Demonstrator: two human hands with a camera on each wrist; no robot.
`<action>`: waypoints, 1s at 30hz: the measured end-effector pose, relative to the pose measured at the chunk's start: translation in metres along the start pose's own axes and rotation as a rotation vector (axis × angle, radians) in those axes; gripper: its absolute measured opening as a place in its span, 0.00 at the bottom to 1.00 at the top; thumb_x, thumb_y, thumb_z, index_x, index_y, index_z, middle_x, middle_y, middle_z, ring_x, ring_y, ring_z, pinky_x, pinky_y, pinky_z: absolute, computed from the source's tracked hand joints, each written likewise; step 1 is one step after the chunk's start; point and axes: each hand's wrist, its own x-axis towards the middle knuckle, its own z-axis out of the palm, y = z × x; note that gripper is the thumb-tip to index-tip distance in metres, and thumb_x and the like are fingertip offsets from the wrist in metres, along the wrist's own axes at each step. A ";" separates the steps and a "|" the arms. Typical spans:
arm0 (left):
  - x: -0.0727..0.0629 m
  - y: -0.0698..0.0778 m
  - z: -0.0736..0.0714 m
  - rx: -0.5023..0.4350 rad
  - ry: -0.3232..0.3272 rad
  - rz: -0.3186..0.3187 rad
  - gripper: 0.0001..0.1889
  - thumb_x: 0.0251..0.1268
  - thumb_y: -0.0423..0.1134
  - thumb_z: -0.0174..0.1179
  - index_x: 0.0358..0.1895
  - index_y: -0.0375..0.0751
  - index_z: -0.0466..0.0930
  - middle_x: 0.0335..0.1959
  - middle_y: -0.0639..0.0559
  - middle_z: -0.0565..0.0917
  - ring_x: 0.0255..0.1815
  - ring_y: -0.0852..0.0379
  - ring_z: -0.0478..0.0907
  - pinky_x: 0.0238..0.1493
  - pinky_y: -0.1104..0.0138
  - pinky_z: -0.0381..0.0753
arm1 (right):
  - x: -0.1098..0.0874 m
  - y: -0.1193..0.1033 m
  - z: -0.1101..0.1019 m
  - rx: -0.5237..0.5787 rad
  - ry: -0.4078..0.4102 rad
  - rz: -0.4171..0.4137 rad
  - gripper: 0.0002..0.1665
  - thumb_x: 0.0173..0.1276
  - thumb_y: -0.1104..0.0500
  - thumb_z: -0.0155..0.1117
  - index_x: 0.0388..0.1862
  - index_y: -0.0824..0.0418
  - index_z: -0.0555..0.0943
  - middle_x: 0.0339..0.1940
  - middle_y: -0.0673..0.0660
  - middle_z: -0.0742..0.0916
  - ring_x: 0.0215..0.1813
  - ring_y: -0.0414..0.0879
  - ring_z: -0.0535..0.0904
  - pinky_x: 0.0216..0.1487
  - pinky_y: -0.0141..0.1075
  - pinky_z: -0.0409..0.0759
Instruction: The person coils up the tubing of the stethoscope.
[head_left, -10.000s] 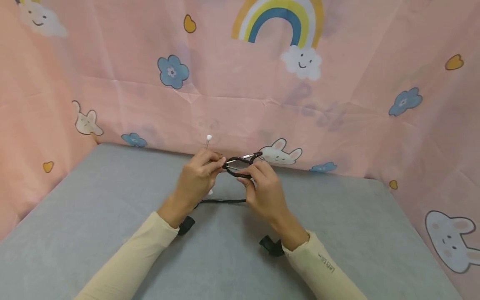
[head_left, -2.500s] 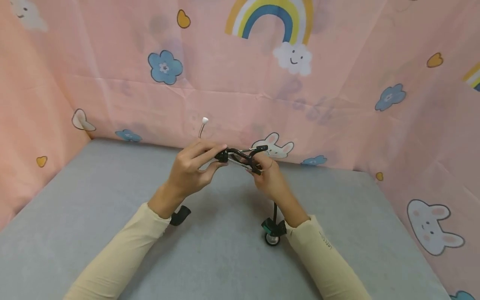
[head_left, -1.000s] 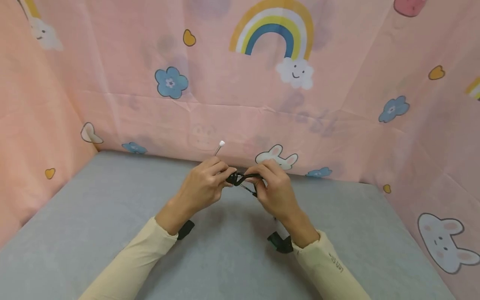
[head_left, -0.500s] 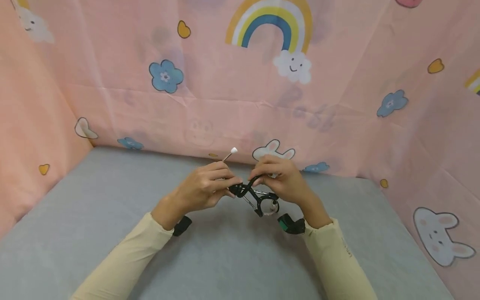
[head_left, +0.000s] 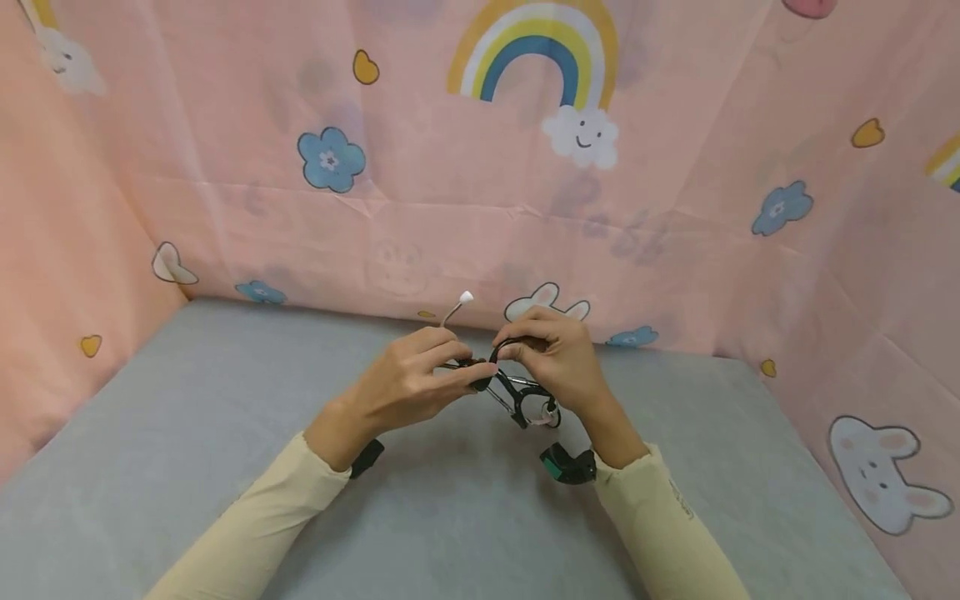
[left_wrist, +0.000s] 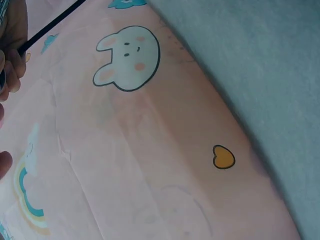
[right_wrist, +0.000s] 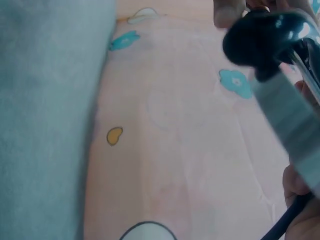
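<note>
A stethoscope with black tubing and shiny metal tubes is held up above the table between both hands. The left hand pinches it where the black tubing bunches together. A white ear tip on a thin metal tube sticks up behind that hand. The right hand pinches a bent loop of black tubing between thumb and fingers. Below the right hand hangs a round metal-rimmed piece. Close up in the right wrist view is a glossy black part; a dark tube crosses the left wrist view's corner.
A grey cloth-covered table lies beneath the hands. Pink printed fabric hangs behind it and at both sides. Black devices sit on both wrists, the right one with a green patch.
Since half a second ago the right hand has shifted slightly left and down with its tubing loop. Earlier the round end hung lower near the right wrist; now it is just below the right hand.
</note>
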 end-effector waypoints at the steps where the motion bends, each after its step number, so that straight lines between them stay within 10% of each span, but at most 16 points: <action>1: 0.000 0.001 0.000 0.009 0.001 0.000 0.20 0.46 0.39 0.79 0.47 0.50 0.89 0.33 0.52 0.85 0.36 0.56 0.79 0.40 0.69 0.82 | -0.001 -0.001 0.000 0.005 0.000 0.023 0.07 0.57 0.69 0.72 0.35 0.61 0.89 0.33 0.55 0.86 0.34 0.38 0.78 0.35 0.26 0.80; 24: -0.002 -0.001 0.000 -0.112 -0.069 -0.139 0.17 0.47 0.41 0.79 0.42 0.48 0.88 0.34 0.53 0.85 0.35 0.56 0.78 0.41 0.67 0.79 | 0.004 -0.003 -0.001 0.124 -0.054 0.446 0.16 0.62 0.57 0.73 0.46 0.64 0.87 0.43 0.56 0.88 0.42 0.46 0.83 0.43 0.33 0.82; 30: -0.001 0.000 -0.005 -0.194 0.008 -0.189 0.18 0.46 0.38 0.79 0.44 0.44 0.88 0.36 0.52 0.86 0.36 0.55 0.79 0.40 0.67 0.78 | 0.002 0.006 0.001 0.122 -0.051 0.479 0.16 0.72 0.56 0.62 0.55 0.62 0.80 0.52 0.62 0.85 0.50 0.44 0.81 0.52 0.34 0.80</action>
